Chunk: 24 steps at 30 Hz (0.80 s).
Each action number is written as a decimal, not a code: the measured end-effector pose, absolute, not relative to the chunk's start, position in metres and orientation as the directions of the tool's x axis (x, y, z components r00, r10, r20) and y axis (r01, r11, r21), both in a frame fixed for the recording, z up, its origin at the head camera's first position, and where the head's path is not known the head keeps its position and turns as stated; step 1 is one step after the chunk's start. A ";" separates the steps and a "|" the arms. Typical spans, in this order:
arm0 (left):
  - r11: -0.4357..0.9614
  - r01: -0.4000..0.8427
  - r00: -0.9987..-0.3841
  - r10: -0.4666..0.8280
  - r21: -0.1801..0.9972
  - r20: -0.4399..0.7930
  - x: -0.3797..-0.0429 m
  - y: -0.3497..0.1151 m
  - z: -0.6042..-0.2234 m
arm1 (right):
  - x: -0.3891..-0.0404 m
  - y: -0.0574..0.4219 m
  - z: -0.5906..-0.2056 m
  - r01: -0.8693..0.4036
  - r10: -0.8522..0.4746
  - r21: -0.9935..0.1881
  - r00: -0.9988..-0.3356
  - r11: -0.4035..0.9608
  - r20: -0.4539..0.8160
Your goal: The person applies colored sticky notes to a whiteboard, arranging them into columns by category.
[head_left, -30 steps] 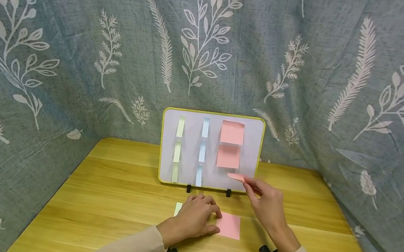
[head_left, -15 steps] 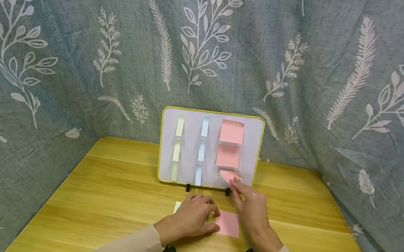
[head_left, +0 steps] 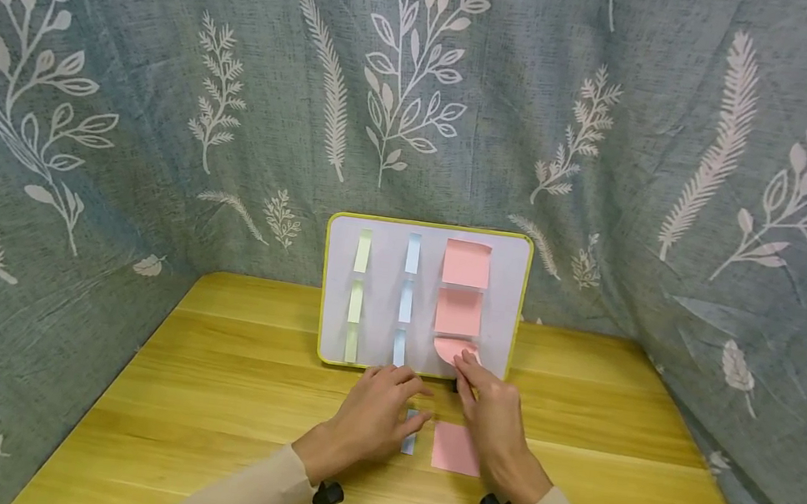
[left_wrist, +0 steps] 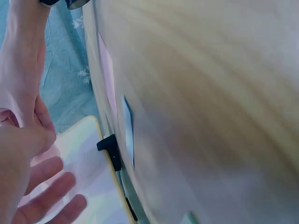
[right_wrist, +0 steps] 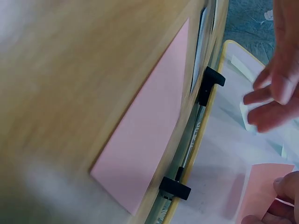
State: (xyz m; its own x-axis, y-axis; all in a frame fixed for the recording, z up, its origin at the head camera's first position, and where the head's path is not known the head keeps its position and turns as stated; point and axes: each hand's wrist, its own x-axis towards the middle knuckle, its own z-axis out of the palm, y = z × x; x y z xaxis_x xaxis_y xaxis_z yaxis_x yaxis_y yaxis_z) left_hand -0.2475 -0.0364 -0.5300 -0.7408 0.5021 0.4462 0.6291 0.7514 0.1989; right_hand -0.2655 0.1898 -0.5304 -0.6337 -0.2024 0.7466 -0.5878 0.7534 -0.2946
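My right hand [head_left: 499,423] pinches the lower part of a pink sticky note [head_left: 448,348] whose upper edge lies against the whiteboard [head_left: 384,283], low on its right side. In the right wrist view, thumb and fingers grip that note [right_wrist: 264,184], which bends away from the board. My left hand [head_left: 372,412] hovers over the table with fingers spread and holds nothing. Below its thumb lies a narrow blue sticky pad [head_left: 409,438]. A square pink sticky pad [head_left: 453,450] lies beside it, partly behind my right hand. A green corner [left_wrist: 189,218] shows in the left wrist view.
Two pink notes [head_left: 459,312] hang above the held one. Blue strips [head_left: 407,301] and green strips [head_left: 355,301] form columns farther left. Black feet [right_wrist: 175,188] support the board on the wooden table [head_left: 221,381]. A patterned curtain [head_left: 241,97] encloses the table's back and sides.
My right hand has moved left and brought the pink note against the board below the other two. My left hand has lifted off the pads and shifted slightly left, uncovering the blue pad.
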 end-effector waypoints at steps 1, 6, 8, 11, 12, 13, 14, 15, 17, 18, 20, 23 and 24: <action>0.749 0.631 -0.735 0.495 0.202 0.463 -0.249 -0.037 -0.529 | -0.266 0.189 -0.530 -0.590 -0.201 -0.287 -0.624 0.755 0.755; 0.740 0.641 -0.702 0.456 0.205 0.547 -0.254 -0.040 -0.525 | -0.270 0.187 -0.531 -0.600 -0.195 -0.251 -0.578 0.759 0.792; 0.747 0.636 -0.692 0.444 0.191 0.569 -0.256 -0.041 -0.525 | -0.272 0.187 -0.532 -0.600 -0.192 -0.245 -0.571 0.762 0.798; 0.756 0.629 -0.687 0.431 0.180 0.585 -0.258 -0.042 -0.526 | -0.274 0.186 -0.533 -0.597 -0.191 -0.246 -0.573 0.763 0.797; 0.760 0.625 -0.689 0.429 0.179 0.584 -0.258 -0.042 -0.526 | -0.275 0.186 -0.534 -0.596 -0.191 -0.249 -0.577 0.763 0.794; 0.764 0.620 -0.692 0.427 0.178 0.582 -0.259 -0.042 -0.525 | -0.275 0.186 -0.534 -0.595 -0.190 -0.254 -0.581 0.763 0.791; 0.766 0.617 -0.697 0.425 0.180 0.577 -0.259 -0.042 -0.526 | -0.275 0.186 -0.535 -0.593 -0.188 -0.261 -0.588 0.762 0.787; 0.768 0.614 -0.702 0.424 0.184 0.571 -0.260 -0.042 -0.526 | -0.275 0.186 -0.535 -0.591 -0.186 -0.266 -0.593 0.762 0.783; 0.776 0.604 -0.713 0.422 0.184 0.560 -0.260 -0.041 -0.525 | -0.275 0.186 -0.535 -0.587 -0.183 -0.278 -0.603 0.760 0.776; 0.779 0.599 -0.717 0.421 0.184 0.555 -0.260 -0.041 -0.525 | -0.275 0.186 -0.535 -0.585 -0.182 -0.283 -0.609 0.760 0.772; 0.782 0.594 -0.724 0.417 0.188 0.550 -0.260 -0.040 -0.524 | -0.275 0.186 -0.534 -0.580 -0.180 -0.290 -0.618 0.761 0.765; 0.786 0.588 -0.728 0.411 0.190 0.548 -0.260 -0.040 -0.524 | -0.275 0.185 -0.534 -0.571 -0.177 -0.294 -0.629 0.767 0.757; 0.787 0.587 -0.729 0.412 0.190 0.547 -0.260 -0.039 -0.523 | -0.276 0.185 -0.534 -0.568 -0.177 -0.294 -0.631 0.769 0.756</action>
State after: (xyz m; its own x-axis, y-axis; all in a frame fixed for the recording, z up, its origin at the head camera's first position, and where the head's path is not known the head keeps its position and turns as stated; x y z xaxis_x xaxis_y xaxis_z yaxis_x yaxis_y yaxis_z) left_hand -0.2605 -0.0395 -0.5235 -0.7287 0.4115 0.5473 0.5869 0.7872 0.1896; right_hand -0.2756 0.1852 -0.5343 -0.6307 -0.1769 0.7556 -0.5678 0.7690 -0.2938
